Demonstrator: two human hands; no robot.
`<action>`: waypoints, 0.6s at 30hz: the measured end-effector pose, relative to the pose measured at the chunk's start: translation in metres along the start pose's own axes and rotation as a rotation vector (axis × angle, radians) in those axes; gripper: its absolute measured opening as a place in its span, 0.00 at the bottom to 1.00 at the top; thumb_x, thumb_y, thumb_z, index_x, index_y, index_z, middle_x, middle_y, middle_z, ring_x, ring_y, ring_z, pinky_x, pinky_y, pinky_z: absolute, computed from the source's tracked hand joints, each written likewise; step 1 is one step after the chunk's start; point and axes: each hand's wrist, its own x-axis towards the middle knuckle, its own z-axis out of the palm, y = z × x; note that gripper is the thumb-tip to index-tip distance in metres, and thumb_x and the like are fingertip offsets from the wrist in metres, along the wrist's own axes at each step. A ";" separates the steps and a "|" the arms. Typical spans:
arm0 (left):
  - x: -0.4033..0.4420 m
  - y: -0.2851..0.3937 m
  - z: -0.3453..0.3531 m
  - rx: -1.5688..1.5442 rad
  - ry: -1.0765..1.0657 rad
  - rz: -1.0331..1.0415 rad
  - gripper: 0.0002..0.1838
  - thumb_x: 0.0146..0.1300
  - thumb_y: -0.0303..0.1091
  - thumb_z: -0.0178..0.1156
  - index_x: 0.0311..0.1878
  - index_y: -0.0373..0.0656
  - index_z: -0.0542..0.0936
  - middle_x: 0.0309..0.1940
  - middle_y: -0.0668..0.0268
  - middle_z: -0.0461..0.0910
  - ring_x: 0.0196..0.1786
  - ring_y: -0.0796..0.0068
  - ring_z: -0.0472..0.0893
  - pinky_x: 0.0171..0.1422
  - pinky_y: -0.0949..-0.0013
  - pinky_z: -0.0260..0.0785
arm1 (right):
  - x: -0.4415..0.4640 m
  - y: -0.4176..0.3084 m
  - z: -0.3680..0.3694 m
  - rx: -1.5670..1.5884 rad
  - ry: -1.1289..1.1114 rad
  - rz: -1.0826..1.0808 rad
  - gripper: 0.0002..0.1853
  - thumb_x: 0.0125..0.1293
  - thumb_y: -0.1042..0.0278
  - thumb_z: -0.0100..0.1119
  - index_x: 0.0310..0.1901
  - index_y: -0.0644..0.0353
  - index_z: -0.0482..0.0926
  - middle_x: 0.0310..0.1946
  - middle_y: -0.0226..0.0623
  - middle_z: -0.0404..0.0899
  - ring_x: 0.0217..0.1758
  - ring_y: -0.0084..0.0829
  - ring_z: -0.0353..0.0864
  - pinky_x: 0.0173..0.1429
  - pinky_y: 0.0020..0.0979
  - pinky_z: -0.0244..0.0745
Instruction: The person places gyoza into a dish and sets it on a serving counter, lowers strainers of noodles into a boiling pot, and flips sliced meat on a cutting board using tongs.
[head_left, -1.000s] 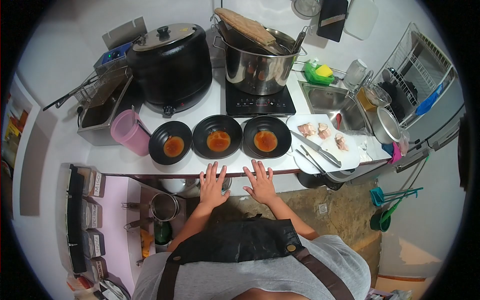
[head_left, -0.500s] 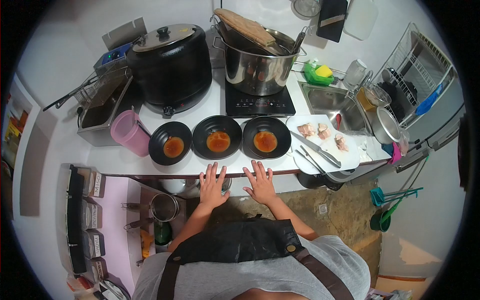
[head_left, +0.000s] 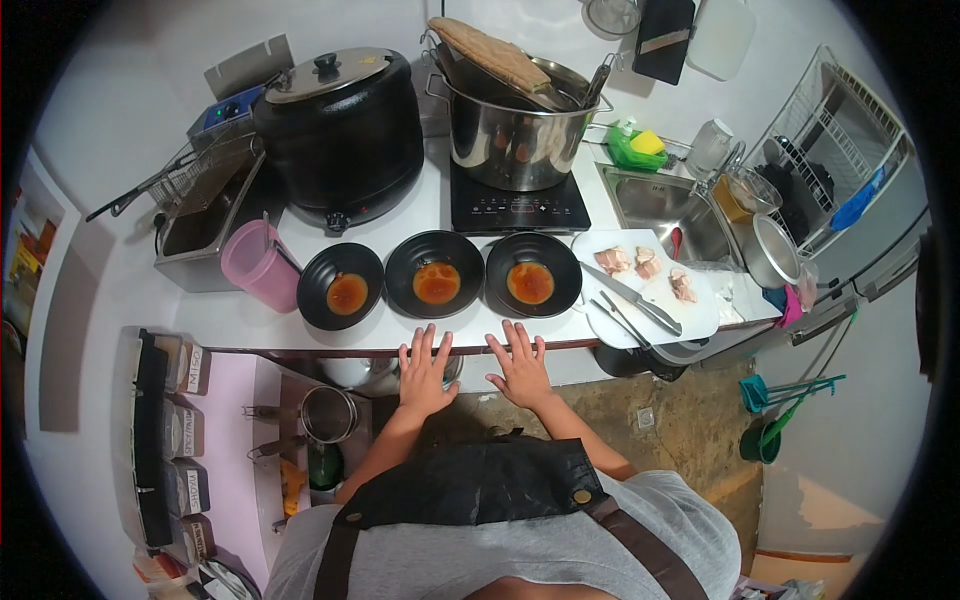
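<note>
My left hand [head_left: 425, 372] is open, fingers spread, with its fingertips at the front edge of the white counter [head_left: 240, 325]. Beside it my right hand [head_left: 521, 364] is also open at the same edge, holding nothing. Just beyond them stand three black bowls in a row: a left bowl [head_left: 318, 262], a middle bowl [head_left: 405, 262] and a right bowl [head_left: 562, 265]. Each has a pool of orange-brown sauce in its bottom. The middle bowl is nearest my left hand, the right bowl nearest my right hand.
At right, a white cutting board [head_left: 655, 300] carries several raw meat pieces, a knife [head_left: 635, 297] and chopstick-like sticks. Behind are a black soup warmer [head_left: 340, 140], a steel pot [head_left: 520, 145] on an induction cooker [head_left: 520, 210], and a sink [head_left: 650, 200]. A pink pitcher [head_left: 255, 265] stands left.
</note>
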 end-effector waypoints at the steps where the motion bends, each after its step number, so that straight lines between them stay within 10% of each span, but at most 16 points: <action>1: 0.000 0.000 0.000 -0.002 0.004 0.002 0.52 0.43 0.45 0.69 0.72 0.50 0.54 0.72 0.51 0.47 0.74 0.46 0.48 0.69 0.37 0.42 | 0.000 0.000 0.000 -0.002 0.000 -0.001 0.43 0.57 0.51 0.63 0.72 0.41 0.52 0.73 0.46 0.44 0.75 0.47 0.45 0.68 0.61 0.46; 18: 0.001 0.001 -0.002 0.008 -0.014 -0.012 0.52 0.42 0.45 0.69 0.72 0.50 0.55 0.72 0.51 0.48 0.74 0.47 0.47 0.70 0.38 0.41 | 0.000 -0.001 -0.002 -0.017 -0.008 -0.005 0.44 0.55 0.51 0.65 0.71 0.43 0.52 0.73 0.46 0.44 0.75 0.47 0.46 0.68 0.60 0.46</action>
